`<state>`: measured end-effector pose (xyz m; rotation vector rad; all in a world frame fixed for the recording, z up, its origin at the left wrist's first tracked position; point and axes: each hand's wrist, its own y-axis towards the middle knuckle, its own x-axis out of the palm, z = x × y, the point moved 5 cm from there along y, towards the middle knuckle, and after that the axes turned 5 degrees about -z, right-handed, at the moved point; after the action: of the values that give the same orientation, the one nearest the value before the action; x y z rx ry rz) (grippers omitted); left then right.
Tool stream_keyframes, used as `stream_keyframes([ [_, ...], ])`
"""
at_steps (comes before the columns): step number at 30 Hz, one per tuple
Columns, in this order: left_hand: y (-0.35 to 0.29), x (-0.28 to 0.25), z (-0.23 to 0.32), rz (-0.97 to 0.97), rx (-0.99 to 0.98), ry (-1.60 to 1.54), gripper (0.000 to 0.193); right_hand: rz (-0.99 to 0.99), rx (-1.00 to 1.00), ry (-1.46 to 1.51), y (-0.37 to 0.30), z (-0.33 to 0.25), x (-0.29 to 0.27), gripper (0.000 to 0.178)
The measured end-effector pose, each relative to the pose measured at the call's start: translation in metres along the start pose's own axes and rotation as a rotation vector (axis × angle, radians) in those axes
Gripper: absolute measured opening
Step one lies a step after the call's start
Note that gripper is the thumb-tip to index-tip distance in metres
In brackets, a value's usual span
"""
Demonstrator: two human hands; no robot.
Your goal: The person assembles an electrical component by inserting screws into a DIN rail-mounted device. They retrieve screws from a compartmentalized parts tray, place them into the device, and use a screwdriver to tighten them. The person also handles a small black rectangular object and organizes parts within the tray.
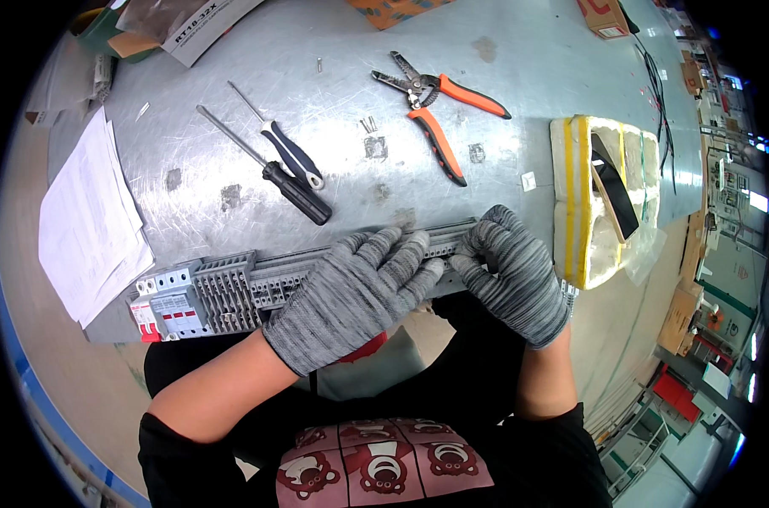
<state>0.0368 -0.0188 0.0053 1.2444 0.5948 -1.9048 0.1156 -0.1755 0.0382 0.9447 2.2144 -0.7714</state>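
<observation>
One long grey rail assembly [276,286] is laid along the near edge of the tabletop [334,127], from about half past eight toward half past three. At its half-past-eight end a white breaker [145,303] with red levers is seated, followed by a paler grey breaker unit [178,309] marked with red windows, a darker ribbed block [228,292], then rows of small terminals. Its middle is covered by the grey-gloved left hand [346,292], the fingers stretched across it; whether it is gripped cannot be told. By the right hand [520,275], just past three o'clock, the fingers are curled toward the thumb beside the terminals; whether anything is pinched cannot be told. Two screwdrivers [298,195] are placed at ten o'clock, orange-handled pliers [415,85] near half past twelve
</observation>
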Motion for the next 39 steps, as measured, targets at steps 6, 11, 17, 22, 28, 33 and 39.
stream_keyframes([
  [6, -0.012, -0.011, -0.008, -0.038, -0.059, 0.018, 0.043, -0.023, 0.042, -0.033, 0.001, 0.0, 0.0, 0.015],
  [11, -0.015, -0.015, -0.014, -0.024, -0.098, 0.001, 0.045, -0.022, 0.084, 0.002, 0.001, -0.001, 0.002, 0.014],
  [17, -0.016, -0.013, -0.017, -0.036, -0.114, -0.032, 0.049, -0.008, 0.012, -0.021, 0.001, -0.001, 0.005, 0.011],
  [22, -0.016, -0.01, -0.017, -0.047, -0.14, -0.045, 0.049, 0.022, 0.008, -0.025, -0.001, -0.005, 0.004, 0.011],
  [28, -0.015, -0.012, -0.018, -0.042, -0.129, -0.051, 0.048, 0.003, 0.012, -0.037, -0.001, -0.005, 0.004, 0.012],
  [33, -0.014, -0.011, -0.019, -0.075, -0.127, -0.049, 0.049, -0.004, -0.011, -0.08, -0.001, -0.006, 0.004, 0.014],
  [39, -0.013, -0.02, -0.019, -0.066, -0.189, -0.118, 0.046, 0.074, -0.081, 0.013, -0.004, -0.002, 0.004, 0.015],
])
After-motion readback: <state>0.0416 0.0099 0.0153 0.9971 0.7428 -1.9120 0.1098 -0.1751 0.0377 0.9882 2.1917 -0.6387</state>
